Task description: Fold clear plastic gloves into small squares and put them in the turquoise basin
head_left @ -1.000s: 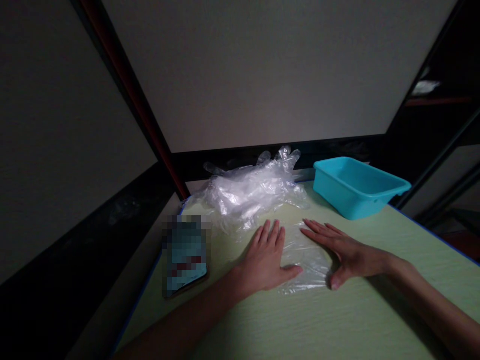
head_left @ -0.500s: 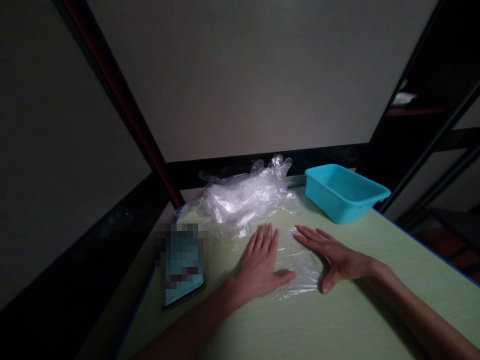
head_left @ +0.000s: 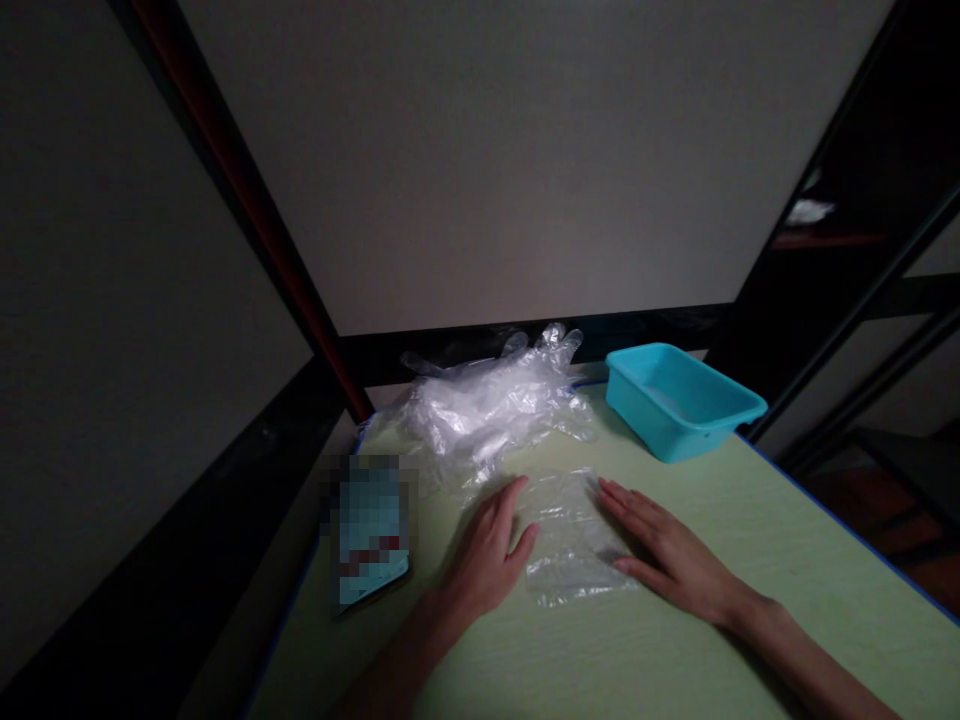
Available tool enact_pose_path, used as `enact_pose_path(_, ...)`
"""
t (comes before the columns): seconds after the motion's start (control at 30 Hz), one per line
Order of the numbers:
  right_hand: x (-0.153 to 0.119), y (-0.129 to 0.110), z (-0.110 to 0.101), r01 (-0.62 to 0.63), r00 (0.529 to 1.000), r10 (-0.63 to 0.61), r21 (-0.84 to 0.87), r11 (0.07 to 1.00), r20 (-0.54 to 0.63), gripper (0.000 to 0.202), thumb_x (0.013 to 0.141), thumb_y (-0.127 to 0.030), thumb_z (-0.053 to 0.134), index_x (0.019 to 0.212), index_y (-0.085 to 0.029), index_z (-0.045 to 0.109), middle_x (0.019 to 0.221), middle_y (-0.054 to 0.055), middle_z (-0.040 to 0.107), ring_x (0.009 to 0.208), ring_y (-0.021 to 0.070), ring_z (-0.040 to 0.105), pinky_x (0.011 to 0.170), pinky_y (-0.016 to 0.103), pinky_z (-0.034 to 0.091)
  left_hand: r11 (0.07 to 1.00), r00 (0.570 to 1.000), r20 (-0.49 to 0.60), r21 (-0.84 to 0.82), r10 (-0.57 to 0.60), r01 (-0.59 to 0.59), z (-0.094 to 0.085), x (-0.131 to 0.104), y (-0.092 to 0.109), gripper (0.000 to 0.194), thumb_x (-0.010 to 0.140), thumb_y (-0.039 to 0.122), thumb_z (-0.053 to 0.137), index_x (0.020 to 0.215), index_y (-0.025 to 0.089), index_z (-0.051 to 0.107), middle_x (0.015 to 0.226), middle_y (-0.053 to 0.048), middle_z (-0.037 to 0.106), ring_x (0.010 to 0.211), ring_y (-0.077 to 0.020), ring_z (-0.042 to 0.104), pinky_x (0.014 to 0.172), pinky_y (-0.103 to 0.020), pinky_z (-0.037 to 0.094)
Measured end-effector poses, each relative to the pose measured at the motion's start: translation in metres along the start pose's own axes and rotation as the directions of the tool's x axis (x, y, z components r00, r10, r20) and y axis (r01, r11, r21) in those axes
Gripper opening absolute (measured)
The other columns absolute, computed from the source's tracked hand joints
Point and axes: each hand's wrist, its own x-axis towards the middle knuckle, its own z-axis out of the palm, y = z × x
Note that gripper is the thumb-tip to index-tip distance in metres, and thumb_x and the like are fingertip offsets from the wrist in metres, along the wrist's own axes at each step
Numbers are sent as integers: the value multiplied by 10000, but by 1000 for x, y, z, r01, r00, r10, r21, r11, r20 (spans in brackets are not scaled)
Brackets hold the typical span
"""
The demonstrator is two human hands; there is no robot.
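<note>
A flat, roughly square piece of thin clear plastic film, perhaps a folded disposable glove, lies creased on the table between my hands. My left hand is at its left edge, thumb apart from the fingers and nothing held. On the other side, my right hand is open too, its fingertips and thumb at the film's right edge. Whether either hand presses on the film I cannot tell. Just beyond lies a crumpled heap of clear disposable plastic gloves, some glove fingers sticking up at its back.
A turquoise plastic basin stands at the table's back right, with something pale faintly visible inside. A phone with a blurred-out screen lies at the left edge. The pale green table has blue edging and meets a panelled wall.
My left hand has drawn back leftward off the film and turned onto its side. The right hand has shifted slightly, its thumb now nearer the fingers. More of the film shows.
</note>
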Motion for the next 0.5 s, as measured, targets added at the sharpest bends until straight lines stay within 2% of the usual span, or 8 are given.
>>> enact_pose_path(0.07,-9,-8,1,2,1000,-2,-24,1000,2,619,854,-429,391,1377,-253,111,1424,52,181,1278,243,204,1018,463,253,998,999,3,49,33,-33,-3,-9,3,440,834,236,373,1268,179,323,1263,-71,455,1166,-184,403,987,-348,344)
enact_pose_path(0.13,-18,-15,2,-7,1000,7,-36,999,-7,560,862,-395,392,1364,-249,192,1409,48,239,1261,236,257,1007,432,302,988,994,33,106,106,-109,-5,-21,7,415,828,197,376,1243,201,368,1252,-49,470,1159,-180,409,993,-350,339)
enact_pose_path(0.27,-36,-24,3,-14,999,11,-47,999,-51,407,862,-341,413,1256,-237,427,1271,57,465,1153,228,432,941,375,413,949,963,142,185,231,-255,-5,-44,19,430,810,143,388,1232,225,399,1257,-27,473,1158,-181,411,1000,-360,333)
enact_pose_path(0.37,-43,-27,4,5,995,-13,-81,997,-96,351,861,-305,428,1188,-204,504,1183,81,539,1097,222,486,909,365,444,947,972,136,236,190,-218,0,-56,22,485,800,142,402,1278,185,334,1265,-66,466,1152,-199,423,978,-377,361)
enact_pose_path(0.5,-47,-31,3,21,994,-33,-125,992,-101,344,858,-281,441,1184,-188,505,1183,94,537,1097,217,483,900,372,446,951,988,107,277,114,-140,6,-62,18,540,780,140,442,1297,159,287,1290,-92,436,1161,-209,418,956,-378,389)
